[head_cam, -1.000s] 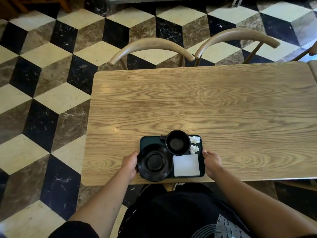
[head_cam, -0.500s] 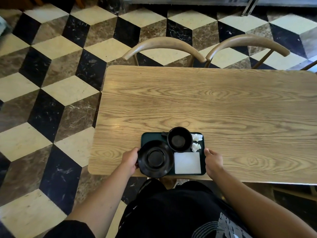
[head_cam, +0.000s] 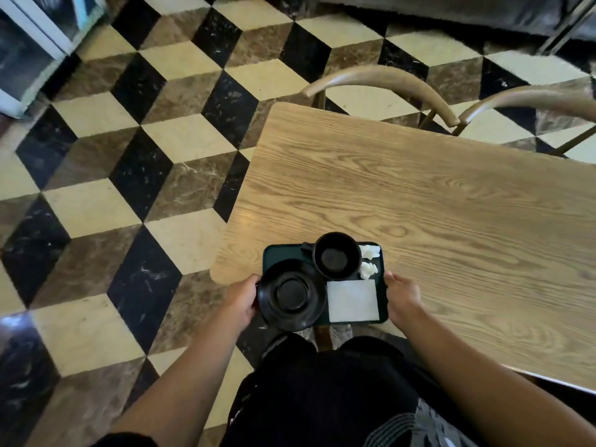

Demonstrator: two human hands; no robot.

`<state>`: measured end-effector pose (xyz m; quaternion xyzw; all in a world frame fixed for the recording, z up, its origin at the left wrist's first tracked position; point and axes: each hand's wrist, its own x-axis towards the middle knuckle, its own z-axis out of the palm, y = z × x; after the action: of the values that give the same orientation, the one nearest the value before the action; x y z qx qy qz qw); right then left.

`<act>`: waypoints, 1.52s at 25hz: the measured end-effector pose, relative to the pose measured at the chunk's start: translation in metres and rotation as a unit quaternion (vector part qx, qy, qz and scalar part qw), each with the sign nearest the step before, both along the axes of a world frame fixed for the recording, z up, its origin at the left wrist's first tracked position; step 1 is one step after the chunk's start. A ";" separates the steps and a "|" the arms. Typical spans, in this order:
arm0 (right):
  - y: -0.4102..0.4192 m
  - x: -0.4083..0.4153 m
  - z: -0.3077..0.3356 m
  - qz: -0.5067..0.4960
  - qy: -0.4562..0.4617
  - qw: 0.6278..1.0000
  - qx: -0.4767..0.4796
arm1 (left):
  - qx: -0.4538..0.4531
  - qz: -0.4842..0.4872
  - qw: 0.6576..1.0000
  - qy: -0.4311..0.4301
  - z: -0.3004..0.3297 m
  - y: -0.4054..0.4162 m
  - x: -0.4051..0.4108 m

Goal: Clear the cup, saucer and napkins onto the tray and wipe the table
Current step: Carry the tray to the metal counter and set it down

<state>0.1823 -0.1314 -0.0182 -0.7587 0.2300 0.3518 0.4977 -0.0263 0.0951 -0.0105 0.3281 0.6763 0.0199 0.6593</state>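
Observation:
A dark green tray (head_cam: 280,253) is held at the near left corner of the wooden table (head_cam: 419,214), partly past its front edge. On the tray stand a black cup (head_cam: 337,256) and a black saucer (head_cam: 292,294), with a flat white napkin (head_cam: 352,300) and two crumpled napkins (head_cam: 368,261) beside the cup. My left hand (head_cam: 242,298) grips the tray's left edge next to the saucer. My right hand (head_cam: 401,296) grips its right edge.
Two curved wooden chair backs (head_cam: 380,82) stand at the table's far side. The floor (head_cam: 129,188) is black, cream and brown cube-pattern tile. A glass-fronted cabinet (head_cam: 29,50) sits at the far left. My dark-clothed body fills the bottom of the view.
The tray has come back toward me and to the table's left corner, now overhanging the front edge. My view has swung left, showing more floor and the cabinet.

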 end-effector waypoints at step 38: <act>0.306 -0.272 0.005 0.424 0.034 0.905 0.028 | 0.046 0.407 0.912 0.025 0.017 0.042 -0.377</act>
<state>-0.0897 0.1750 -0.0129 -0.7578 -0.1067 0.5615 0.3148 -0.4029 0.1374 0.0068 0.0544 0.7660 0.3091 0.5610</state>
